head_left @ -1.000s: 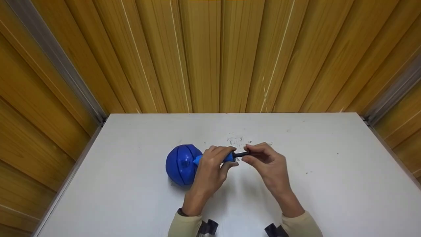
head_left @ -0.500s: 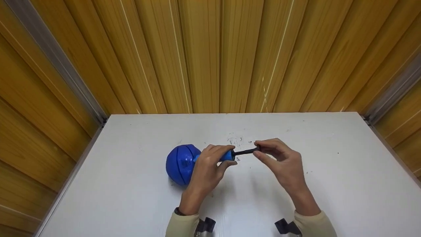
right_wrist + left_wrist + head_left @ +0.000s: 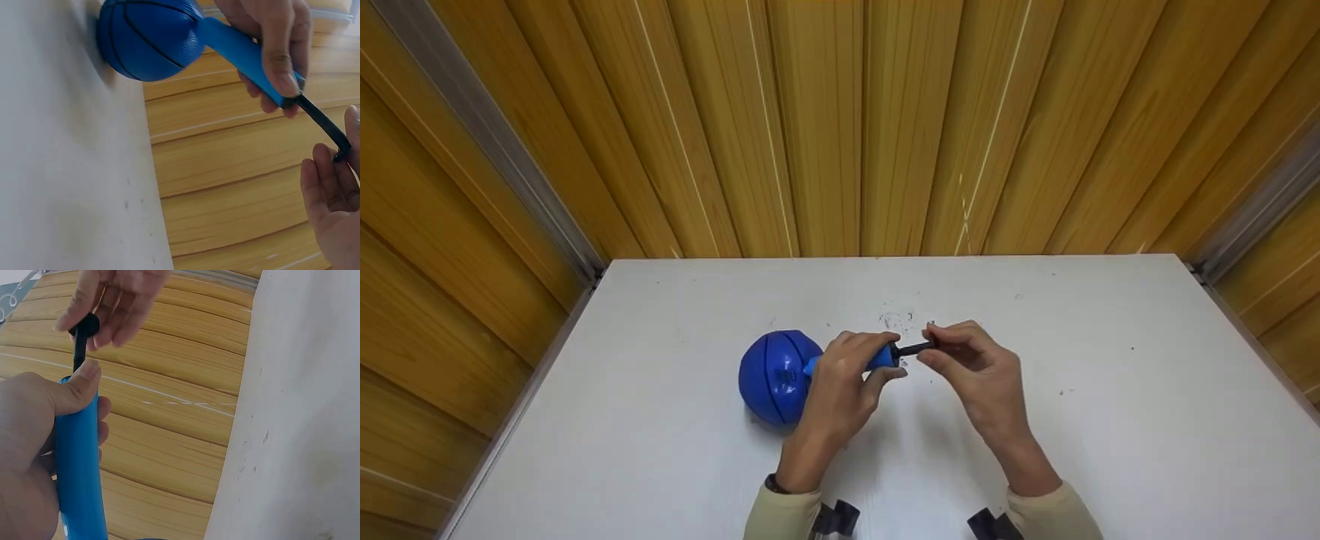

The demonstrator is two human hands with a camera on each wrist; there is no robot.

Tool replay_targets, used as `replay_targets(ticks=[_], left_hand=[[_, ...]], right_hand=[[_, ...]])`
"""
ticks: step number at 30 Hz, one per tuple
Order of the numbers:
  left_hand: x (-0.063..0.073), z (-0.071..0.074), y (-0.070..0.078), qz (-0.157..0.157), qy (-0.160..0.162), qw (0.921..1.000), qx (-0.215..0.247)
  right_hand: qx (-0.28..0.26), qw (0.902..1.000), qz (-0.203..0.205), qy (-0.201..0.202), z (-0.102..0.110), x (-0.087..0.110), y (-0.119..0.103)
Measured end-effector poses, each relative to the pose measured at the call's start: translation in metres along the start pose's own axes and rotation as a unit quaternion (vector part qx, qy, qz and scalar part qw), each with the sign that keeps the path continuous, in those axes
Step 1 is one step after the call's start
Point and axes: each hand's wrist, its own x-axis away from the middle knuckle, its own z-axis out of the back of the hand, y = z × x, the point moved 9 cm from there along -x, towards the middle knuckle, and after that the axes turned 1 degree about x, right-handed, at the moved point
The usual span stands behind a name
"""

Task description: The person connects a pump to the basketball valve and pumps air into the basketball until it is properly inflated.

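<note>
A blue ball [image 3: 772, 379] with dark seams, dented on the side facing the pump, sits on the white table. Against that dent stands the tip of a blue hand pump [image 3: 80, 461]; whether a needle goes into the ball cannot be seen. My left hand [image 3: 836, 382] grips the pump's barrel, with thumb and fingers round its black-collared end. At the far end of the black rod, my right hand [image 3: 979, 375] pinches the pump handle [image 3: 87, 324] between thumb and fingers. Part of the rod [image 3: 320, 121] shows between the two hands.
The white table [image 3: 660, 465] carries dark scuff marks [image 3: 896, 321] beyond the hands. Wood-patterned panels [image 3: 840, 127] rise behind the table and at both sides. Black camera mounts show at the wrists near the bottom edge.
My right hand drew the pump handle out to the right half a second ago, and is now back closer to the barrel, with less rod showing. The left hand and ball stay nearly still.
</note>
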Motion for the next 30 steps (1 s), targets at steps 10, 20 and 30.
replay_targets(ticks=[10, 20, 30], left_hand=[[0.001, -0.005, 0.001, 0.004, -0.025, 0.9996, -0.007], [0.002, 0.003, -0.009, 0.010, -0.053, 0.9983, -0.020], [0.006, 0.032, -0.037, 0.049, -0.051, 0.9943, -0.079]], right_hand=[[0.020, 0.9995, -0.005, -0.025, -0.022, 0.005, 0.012], [0.025, 0.9995, 0.009, -0.016, -0.014, 0.006, 0.008], [0.026, 0.9972, -0.061, 0.033, 0.001, 0.004, 0.026]])
